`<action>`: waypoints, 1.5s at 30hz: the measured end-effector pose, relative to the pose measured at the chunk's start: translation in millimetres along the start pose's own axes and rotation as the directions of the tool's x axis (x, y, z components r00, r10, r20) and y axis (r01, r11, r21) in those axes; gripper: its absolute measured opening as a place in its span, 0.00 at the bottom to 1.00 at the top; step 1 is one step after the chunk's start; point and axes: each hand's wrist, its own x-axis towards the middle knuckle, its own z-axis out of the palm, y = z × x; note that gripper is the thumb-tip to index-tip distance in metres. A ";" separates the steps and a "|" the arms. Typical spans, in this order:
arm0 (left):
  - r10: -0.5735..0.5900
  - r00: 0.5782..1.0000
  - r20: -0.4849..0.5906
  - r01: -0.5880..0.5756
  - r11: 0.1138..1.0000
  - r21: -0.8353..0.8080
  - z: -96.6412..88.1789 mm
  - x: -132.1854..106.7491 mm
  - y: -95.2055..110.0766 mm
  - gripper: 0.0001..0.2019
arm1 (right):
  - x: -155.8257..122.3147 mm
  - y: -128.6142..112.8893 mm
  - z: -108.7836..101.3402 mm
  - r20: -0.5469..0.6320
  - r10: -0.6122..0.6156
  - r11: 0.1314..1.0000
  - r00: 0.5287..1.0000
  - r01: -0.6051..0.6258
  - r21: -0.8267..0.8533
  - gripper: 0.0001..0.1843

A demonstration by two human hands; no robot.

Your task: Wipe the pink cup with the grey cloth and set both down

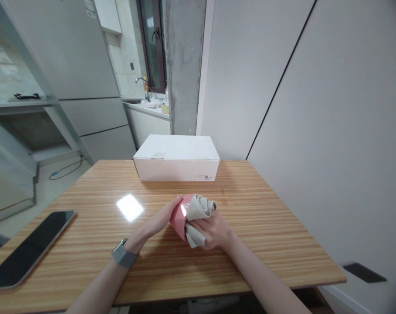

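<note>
My left hand (160, 220) grips a pink bowl-like thing (178, 219) that is tipped on its side just above the wooden table (86, 244). A grey watch sits on that wrist. My right hand (212, 231) is closed on a grey cloth (199, 208), which is bunched up and pressed against the inside of the pink thing. Part of the cloth hangs below my fingers. Both hands meet near the middle of the table.
A white closed box (176, 158) lies at the table's far edge, close to the wall. A dark tablet (28, 248) rests at the near left edge. Behind are a concrete pillar, cabinets and a counter with a tap.
</note>
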 end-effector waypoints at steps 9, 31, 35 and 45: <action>0.153 0.975 0.163 -0.116 0.970 -0.216 9.8 11.1 -12.2 0.24 | -7.0 11.6 0.3 -0.072 0.307 0.950 0.949 -0.300 0.090 0.12; 0.198 0.980 -0.002 -0.198 0.980 0.036 17.8 2.1 3.2 0.25 | -4.5 5.0 4.3 0.012 0.198 0.978 0.980 -0.198 0.070 0.12; 0.112 0.992 0.057 -0.109 0.992 -0.057 17.8 -2.6 6.2 0.27 | -7.4 4.3 4.3 0.015 0.218 0.973 0.976 -0.219 0.071 0.12; 0.125 0.988 0.086 -0.132 0.987 0.092 10.3 -1.7 13.1 0.21 | 1.2 -5.2 7.5 0.034 0.018 0.996 0.999 -0.021 0.091 0.10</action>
